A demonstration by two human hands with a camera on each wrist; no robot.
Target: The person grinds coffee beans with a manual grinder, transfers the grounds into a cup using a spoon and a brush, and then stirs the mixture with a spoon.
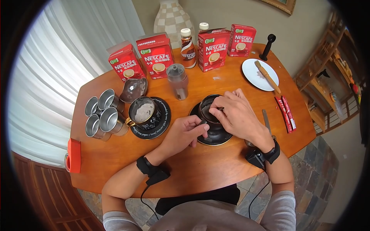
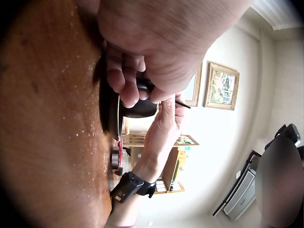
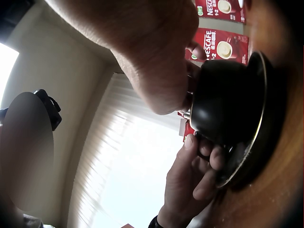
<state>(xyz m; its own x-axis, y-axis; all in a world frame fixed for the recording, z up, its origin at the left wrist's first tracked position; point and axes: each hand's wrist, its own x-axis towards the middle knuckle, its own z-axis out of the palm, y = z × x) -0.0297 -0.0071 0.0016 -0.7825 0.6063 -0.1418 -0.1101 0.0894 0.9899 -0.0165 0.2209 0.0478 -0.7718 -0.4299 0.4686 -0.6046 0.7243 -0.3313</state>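
A black cup stands on a black saucer with a gold rim. My left hand pinches the cup's handle between thumb and curled fingers, on the cup's left side. Over the cup's mouth, my right hand has its thumb and fingers drawn together. In the left wrist view a thin dark rod sticks out from that right-hand pinch; its lower end is hidden, and I cannot tell what kind of utensil it is.
Left of my hands, a second black cup holds pale powder, near several metal cups. A coffee grinder stands behind. Nescafe boxes line the back. On the right are a white plate with a brush and red sachets.
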